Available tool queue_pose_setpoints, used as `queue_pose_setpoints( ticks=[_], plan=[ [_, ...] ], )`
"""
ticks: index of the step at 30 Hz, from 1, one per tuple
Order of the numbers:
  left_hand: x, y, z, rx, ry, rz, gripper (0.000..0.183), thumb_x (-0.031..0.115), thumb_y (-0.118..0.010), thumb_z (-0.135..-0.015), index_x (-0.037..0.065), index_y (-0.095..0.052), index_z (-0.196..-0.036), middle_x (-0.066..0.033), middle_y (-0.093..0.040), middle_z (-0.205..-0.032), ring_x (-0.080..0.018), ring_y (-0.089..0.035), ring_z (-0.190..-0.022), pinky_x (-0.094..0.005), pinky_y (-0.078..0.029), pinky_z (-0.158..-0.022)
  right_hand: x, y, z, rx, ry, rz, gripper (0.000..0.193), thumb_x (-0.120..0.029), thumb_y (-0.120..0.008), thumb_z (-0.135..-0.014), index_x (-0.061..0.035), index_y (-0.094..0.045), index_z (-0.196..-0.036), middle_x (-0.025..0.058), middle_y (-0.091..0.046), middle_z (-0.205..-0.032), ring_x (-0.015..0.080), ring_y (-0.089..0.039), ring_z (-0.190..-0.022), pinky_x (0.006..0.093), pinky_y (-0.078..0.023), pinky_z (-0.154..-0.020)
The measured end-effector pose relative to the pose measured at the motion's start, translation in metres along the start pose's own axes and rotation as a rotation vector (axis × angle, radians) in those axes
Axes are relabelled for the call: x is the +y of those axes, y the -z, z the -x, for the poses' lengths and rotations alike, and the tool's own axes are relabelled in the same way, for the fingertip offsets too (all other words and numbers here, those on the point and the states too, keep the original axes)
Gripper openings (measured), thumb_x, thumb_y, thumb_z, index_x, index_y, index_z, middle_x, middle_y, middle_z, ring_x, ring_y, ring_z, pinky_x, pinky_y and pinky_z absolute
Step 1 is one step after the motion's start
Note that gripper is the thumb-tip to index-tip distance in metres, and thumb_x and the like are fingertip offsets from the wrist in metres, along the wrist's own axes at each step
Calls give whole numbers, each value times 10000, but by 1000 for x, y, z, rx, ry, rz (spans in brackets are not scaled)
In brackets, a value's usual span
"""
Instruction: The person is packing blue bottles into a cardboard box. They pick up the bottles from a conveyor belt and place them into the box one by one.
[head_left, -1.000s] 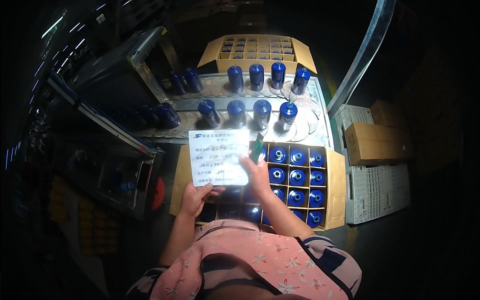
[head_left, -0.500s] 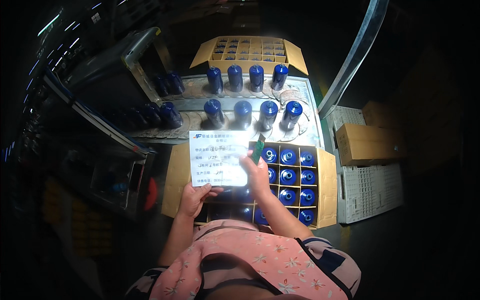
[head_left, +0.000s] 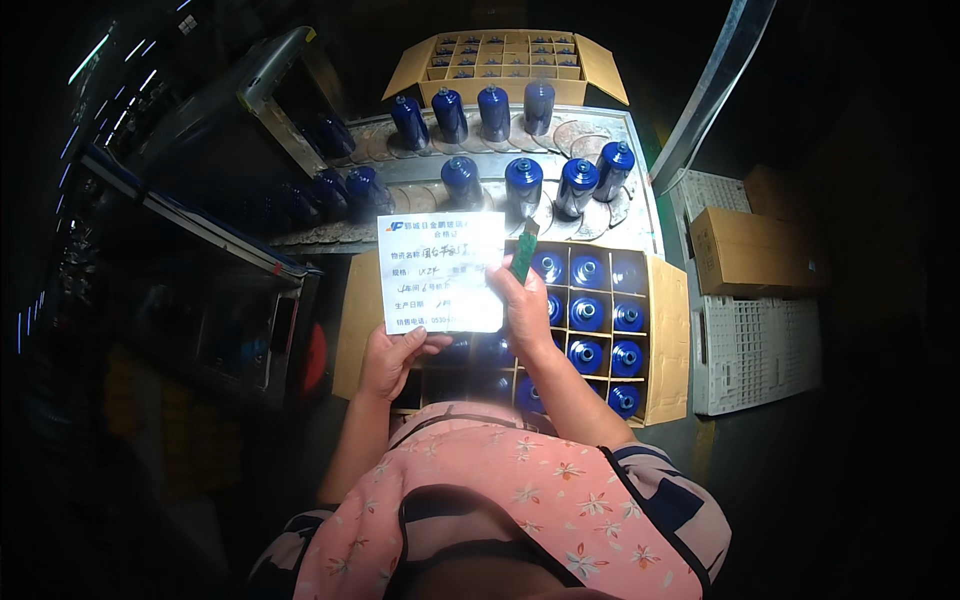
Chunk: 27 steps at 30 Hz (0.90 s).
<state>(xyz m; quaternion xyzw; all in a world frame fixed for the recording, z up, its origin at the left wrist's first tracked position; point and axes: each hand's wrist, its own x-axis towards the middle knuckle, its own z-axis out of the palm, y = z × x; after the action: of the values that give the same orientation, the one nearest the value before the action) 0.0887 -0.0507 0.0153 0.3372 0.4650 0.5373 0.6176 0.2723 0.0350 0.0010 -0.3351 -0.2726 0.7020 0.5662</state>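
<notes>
A: What lies nearest the viewer?
B: A pink floral apron (head_left: 575, 490), lower foreground. Beyond it, the left hand (head_left: 390, 362) pinches the lower edge of a white sheet (head_left: 440, 275), thumb in front; its other fingers are curled behind and below, partly hidden.

A: And the right hand (head_left: 527, 312)?
B: Its thumb presses the sheet's right edge. A green-handled tool (head_left: 524, 258) juts up beside the thumb, its dark tip pointing away from the wearer. The fingers behind the paper are concealed, so their spacing cannot be told.

A: Where is the sheet?
B: Held up above the near carton (head_left: 668, 340), facing the wearer and covering part of it. The carton's flaps are open, and blue bottles (head_left: 586, 313) stand in its divided cells.

A: What is shown farther off?
B: To the right, a brown box (head_left: 760, 255) and a pale plastic pallet (head_left: 755, 350). Ahead, a long table (head_left: 400, 170) bears upright blue bottles (head_left: 524, 187) in two rows, with a dark housing (head_left: 215, 130) at its left. Behind the table stands a far carton (head_left: 600, 72), open and likewise divided into cells.
</notes>
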Motion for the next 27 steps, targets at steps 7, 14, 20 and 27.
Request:
queue_pose_setpoints(
  ticks=[7,14,20,27],
  plan=[
    [-6,4,-12,-23,13,-26,333,99,-573,-938,-60,-515,-1225,-175,-675,-1071,-236,-690,-921,-276,-541,-754,4,5,-13,-16,13,-29,87,-106,-637,-875,-31,-601,-900,12,-609,-837,78,-553,-758,231,-449,-717],
    [-6,1,-15,-26,-1,-57,324,112,-559,-947,-55,-527,-1223,-172,-680,-1067,-237,-688,-940,-274,-526,-762,6,8,-19,-18,3,-28,96,-120,-630,-870,-27,-607,-879,2,-593,-819,67,-522,-749,225,-422,-704],
    [-2,2,-17,-28,18,-42,341,93,-559,-954,-80,-494,-1240,-178,-661,-1086,-239,-691,-921,-277,-567,-756,7,9,-19,-3,-18,-75,94,-119,-614,-876,-26,-607,-885,-6,-580,-812,62,-505,-740,224,-411,-696],
    [0,0,-14,-16,30,-45,328,92,-564,-941,-57,-518,-1229,-172,-674,-1078,-246,-690,-931,-277,-527,-757,6,7,-18,15,-34,-32,101,-115,-613,-878,-18,-604,-905,-2,-584,-818,66,-515,-741,229,-420,-690]
  ],
)
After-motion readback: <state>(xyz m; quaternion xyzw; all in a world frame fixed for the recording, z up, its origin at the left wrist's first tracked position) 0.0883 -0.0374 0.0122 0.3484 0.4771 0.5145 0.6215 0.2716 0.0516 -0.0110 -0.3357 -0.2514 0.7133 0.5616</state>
